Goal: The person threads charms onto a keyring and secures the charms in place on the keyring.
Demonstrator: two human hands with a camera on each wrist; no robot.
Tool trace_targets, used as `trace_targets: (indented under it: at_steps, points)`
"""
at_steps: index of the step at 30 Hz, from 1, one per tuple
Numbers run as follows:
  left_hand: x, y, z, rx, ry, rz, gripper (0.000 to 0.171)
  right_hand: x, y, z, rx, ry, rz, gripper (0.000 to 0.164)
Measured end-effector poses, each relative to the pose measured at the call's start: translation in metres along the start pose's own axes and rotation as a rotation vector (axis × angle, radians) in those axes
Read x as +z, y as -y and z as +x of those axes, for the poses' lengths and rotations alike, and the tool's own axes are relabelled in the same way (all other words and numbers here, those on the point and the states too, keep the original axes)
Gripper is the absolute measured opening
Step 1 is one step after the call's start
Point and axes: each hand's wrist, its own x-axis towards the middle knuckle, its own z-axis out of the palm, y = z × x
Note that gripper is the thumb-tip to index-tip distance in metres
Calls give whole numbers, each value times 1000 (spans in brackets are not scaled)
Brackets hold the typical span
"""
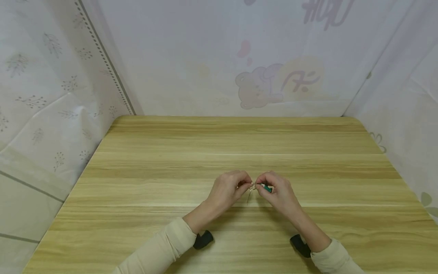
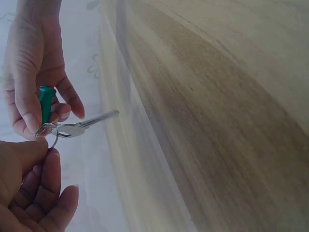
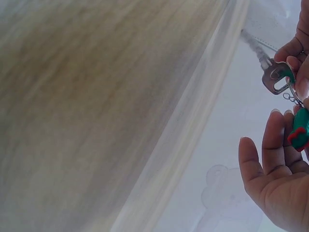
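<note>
Above the middle of the table, both hands meet at a thin metal key ring (image 2: 56,140). My left hand (image 1: 224,191) pinches the ring between thumb and forefinger. From the ring a silver key (image 2: 72,129) hangs with its blade pointing away from the fingers. My right hand (image 1: 280,193) pinches a green keychain (image 3: 300,123) with a red end, close to where its short chain (image 3: 289,98) meets the ring. The charm lies against the right fingers. Fingertips hide exactly where the chain and ring join.
A wood-grain table (image 1: 171,160) spreads beneath the hands. Pale printed curtains (image 1: 191,57) hang behind it and at both sides. Dark wrist devices (image 1: 203,240) hang below both wrists.
</note>
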Motion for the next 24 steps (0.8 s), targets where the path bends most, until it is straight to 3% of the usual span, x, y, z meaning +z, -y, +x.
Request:
trace_targets:
  at_steps: [6,14,19,24]
  points:
    - [0,1,1,-68,-2,-115,6,0,-1,-1,10,1,15,15]
    - [0,1,1,-107,0,-164,6,0,1,-1,32,0,14,14]
    - [0,-1,1,-6,7,-34,4,1,1,0,-6,-13,-4,17]
    - [-1,-3,0,118,-40,125,5,2,0,1,-63,-23,-39,19]
